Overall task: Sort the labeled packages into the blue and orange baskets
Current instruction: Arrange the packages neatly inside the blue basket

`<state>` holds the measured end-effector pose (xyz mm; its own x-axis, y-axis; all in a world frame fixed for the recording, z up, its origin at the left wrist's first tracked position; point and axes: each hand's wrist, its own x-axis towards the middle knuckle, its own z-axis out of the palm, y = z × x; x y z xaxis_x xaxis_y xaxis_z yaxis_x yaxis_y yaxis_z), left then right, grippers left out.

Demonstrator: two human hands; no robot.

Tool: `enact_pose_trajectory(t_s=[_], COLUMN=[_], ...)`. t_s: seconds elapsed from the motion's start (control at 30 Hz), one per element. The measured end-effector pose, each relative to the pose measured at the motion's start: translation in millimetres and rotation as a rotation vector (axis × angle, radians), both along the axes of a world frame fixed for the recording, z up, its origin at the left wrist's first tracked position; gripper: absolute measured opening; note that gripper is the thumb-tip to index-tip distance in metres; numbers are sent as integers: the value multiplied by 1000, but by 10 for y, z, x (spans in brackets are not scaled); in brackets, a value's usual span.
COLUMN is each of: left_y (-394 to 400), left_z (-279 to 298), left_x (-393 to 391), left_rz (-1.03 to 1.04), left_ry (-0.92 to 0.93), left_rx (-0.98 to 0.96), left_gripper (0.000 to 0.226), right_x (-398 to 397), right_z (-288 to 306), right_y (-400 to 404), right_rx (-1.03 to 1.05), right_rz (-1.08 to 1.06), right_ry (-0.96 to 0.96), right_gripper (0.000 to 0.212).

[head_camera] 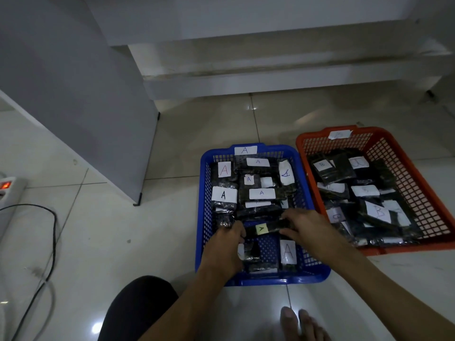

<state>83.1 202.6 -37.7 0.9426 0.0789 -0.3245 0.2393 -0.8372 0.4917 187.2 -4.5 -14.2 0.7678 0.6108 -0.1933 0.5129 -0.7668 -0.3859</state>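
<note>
Both hands [266,232] hold package [264,227] — long axis left-right.

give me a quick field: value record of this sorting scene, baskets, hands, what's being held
setting: tiled floor, person's knee and toes in view
blue basket: tagged A, holds dark packages with A labels
orange basket: right of the blue one, dark packages, several labels read B
held package: dark, yellow A label, over the blue basket
left hand: grips the package's left end
right hand: grips its right end
other: power strip with lit switch and cable at left
</note>
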Motion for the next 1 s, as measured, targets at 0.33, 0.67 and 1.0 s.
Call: enact_pose_trajectory(t_s=[0.33,0.67,1.0], left_y=[-9,-56,-859], left_z=[29,-31,223], left_x=[-4,59,339], left_rz=[36,18,179], left_ry=[9,-103,30], left_rx=[63,120,-11], left_gripper=[56,43,49], right_x=[23,92,54], right_z=[145,631,672], right_y=[-26,-565,-676], right_rx=[-166,-1,126], right_rz=[17,-193,-302], right_ry=[3,133,133], right_gripper=[23,14,17])
